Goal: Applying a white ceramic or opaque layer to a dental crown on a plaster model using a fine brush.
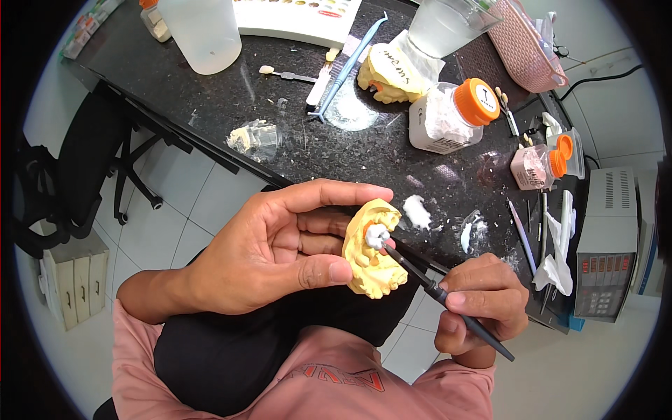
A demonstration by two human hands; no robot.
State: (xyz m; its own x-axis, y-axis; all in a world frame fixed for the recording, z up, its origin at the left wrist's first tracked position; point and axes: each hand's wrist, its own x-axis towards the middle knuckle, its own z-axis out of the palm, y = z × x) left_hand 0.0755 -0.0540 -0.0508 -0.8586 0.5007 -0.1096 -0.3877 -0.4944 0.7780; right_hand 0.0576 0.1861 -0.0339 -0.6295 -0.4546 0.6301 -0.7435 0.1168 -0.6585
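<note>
Between the thumb and fingers of my left hand [262,248] is a yellow plaster dental model [378,276], held over my lap in front of the bench. A whitish-grey crown [376,235] sits on one tooth position, with a bit of orange beside it. My right hand [483,304] pinches a slim dark brush [434,288] like a pen. Its tip meets the crown's edge, or comes very close to it. Small white heaps of paste [416,211] lie on the dark benchtop just beyond the model.
On the speckled bench [315,157] stand an orange-capped powder jar [444,122], a smaller jar [532,168], another yellow model [392,73], a glass of water [451,28] and a plastic cup [203,35]. A blue double-ended tool [352,63] lies behind. At right is a grey machine [607,245].
</note>
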